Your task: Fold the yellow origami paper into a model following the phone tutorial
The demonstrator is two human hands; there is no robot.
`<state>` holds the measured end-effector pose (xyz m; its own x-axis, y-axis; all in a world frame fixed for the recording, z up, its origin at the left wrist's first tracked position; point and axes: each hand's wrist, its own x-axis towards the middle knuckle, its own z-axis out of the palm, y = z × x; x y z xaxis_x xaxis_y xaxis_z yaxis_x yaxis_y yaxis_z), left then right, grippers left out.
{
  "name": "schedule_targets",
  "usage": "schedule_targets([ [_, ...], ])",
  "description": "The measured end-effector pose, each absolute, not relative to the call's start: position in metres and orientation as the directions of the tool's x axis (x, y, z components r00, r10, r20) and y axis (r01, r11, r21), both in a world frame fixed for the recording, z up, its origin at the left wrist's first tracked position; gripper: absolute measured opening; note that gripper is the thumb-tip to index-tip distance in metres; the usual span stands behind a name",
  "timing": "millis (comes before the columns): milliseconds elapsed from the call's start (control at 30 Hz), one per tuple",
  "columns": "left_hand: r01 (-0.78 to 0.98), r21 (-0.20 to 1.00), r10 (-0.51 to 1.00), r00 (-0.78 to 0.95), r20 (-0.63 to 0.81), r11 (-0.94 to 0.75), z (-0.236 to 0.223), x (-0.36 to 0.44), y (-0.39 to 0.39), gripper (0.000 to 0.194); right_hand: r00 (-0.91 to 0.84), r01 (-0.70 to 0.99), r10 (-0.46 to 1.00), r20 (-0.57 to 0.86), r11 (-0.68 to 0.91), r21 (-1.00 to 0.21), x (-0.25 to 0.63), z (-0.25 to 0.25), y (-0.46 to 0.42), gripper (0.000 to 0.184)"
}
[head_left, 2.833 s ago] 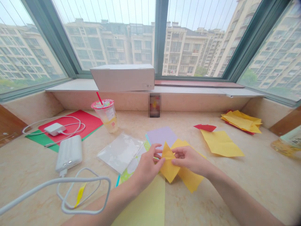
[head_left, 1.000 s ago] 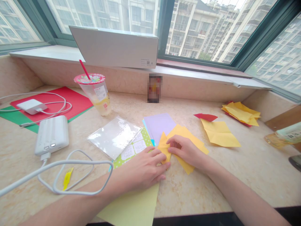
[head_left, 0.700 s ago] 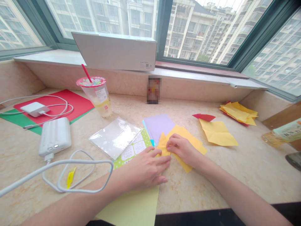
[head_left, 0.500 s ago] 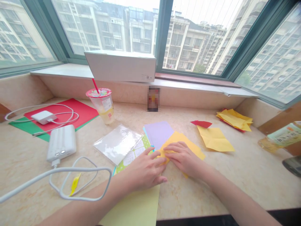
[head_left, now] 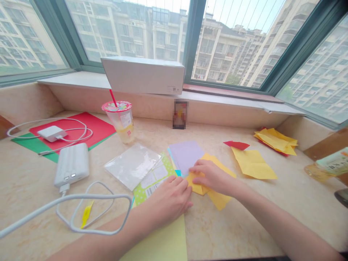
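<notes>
Both hands at the folded paper [head_left: 200, 189], yellow, on the counter [head_left: 231, 235], front centre. Right hand [head_left: 210, 175]: comes in from the right, fingers bent close together, tips on the folded paper; cannot tell if it pinches or only presses. Left hand [head_left: 174, 195]: back up, fingers bunched together, tips at the left edge of the folded paper; underside hidden, cannot tell if it grips anything.

Yellow sheets [head_left: 221, 167] lie under and beside the right hand. Purple paper [head_left: 186, 154] just beyond the hands. Dotted green pack [head_left: 146, 186], barcode showing, partly under the left hand; clear sleeve [head_left: 132, 166] overlaps its left side. Pale yellow sheet [head_left: 163, 241] under the left wrist.

Left side: power bank [head_left: 72, 163] with white cable [head_left: 95, 196] plugged in; charger [head_left: 52, 133] on red paper [head_left: 95, 130], green paper [head_left: 27, 143] under that. Cup [head_left: 121, 125], upright, red straw [head_left: 113, 98], near the red paper. Right side: creased square [head_left: 255, 165], yellow, red piece [head_left: 237, 145] at its far edge, paper pile [head_left: 277, 140] farther back, bottle [head_left: 330, 164] at far right. White box [head_left: 144, 77] on the window ledge [head_left: 217, 100]; pixelated item [head_left: 180, 114] stands below it.
</notes>
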<state>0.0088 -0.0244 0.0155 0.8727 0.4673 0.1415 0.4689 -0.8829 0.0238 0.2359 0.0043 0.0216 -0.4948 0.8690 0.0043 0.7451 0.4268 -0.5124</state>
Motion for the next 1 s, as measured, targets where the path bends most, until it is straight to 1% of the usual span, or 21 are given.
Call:
schedule_targets([
  [67, 0.489, 0.046, 0.49, 0.86, 0.142, -0.871, 0.014, 0.009, -0.025, 0.022, -0.469, 0.743, 0.883, -0.002, 0.394, -0.541, 0.238, 0.02, 0.003, 0.019],
  [133, 0.497, 0.071, 0.502, 0.852, 0.15, -0.865, 0.014, 0.008, -0.025, 0.024, -0.457, 0.739, 0.89, 0.004, 0.382, -0.555, 0.239, 0.018, 0.002, 0.019],
  [200, 0.494, 0.081, 0.5, 0.854, 0.144, -0.866, 0.015, 0.008, -0.025, 0.026, -0.465, 0.736, 0.885, 0.0, 0.387, -0.555, 0.241, 0.017, 0.003, 0.025],
  [300, 0.484, 0.067, 0.489, 0.864, 0.118, -0.872, 0.016, 0.008, -0.027, 0.032, -0.477, 0.738, 0.877, -0.05, 0.369, -0.565, 0.24, 0.018, 0.008, 0.038],
  [400, 0.474, 0.058, 0.478, 0.872, 0.109, -0.879, 0.017, 0.01, -0.029, 0.035, -0.478, 0.736, 0.875, -0.078, 0.35, -0.58, 0.238, 0.021, 0.011, 0.036],
  [467, 0.471, 0.06, 0.475, 0.875, 0.098, -0.88, 0.018, 0.01, -0.031, 0.031, -0.488, 0.725, 0.872, -0.044, 0.377, -0.576, 0.237, 0.022, 0.009, 0.025],
  [533, 0.481, 0.073, 0.486, 0.87, 0.08, -0.873, 0.019, 0.01, -0.032, 0.027, -0.501, 0.706, 0.865, 0.027, 0.426, -0.566, 0.238, 0.02, 0.004, 0.01],
  [633, 0.512, 0.122, 0.523, 0.849, 0.08, -0.85, 0.02, 0.011, -0.034, 0.03, -0.539, 0.648, 0.829, 0.149, 0.521, -0.555, 0.244, 0.01, -0.004, 0.013],
  [733, 0.515, 0.163, 0.533, 0.839, 0.105, -0.842, 0.02, 0.011, -0.034, 0.039, -0.586, 0.596, 0.77, 0.252, 0.62, -0.51, 0.252, -0.002, -0.012, 0.014],
  [833, 0.488, 0.181, 0.507, 0.859, 0.076, -0.854, 0.019, 0.012, -0.033, 0.041, -0.621, 0.586, 0.722, 0.304, 0.686, -0.432, 0.257, -0.007, -0.017, 0.018],
  [900, 0.472, 0.183, 0.489, 0.871, 0.057, -0.862, 0.019, 0.012, -0.033, 0.039, -0.649, 0.589, 0.698, 0.302, 0.713, -0.381, 0.259, -0.003, -0.021, 0.022],
  [1000, 0.462, 0.173, 0.477, 0.878, 0.053, -0.87, 0.019, 0.012, -0.032, 0.036, -0.679, 0.606, 0.687, 0.259, 0.724, -0.33, 0.259, 0.005, -0.028, 0.025],
])
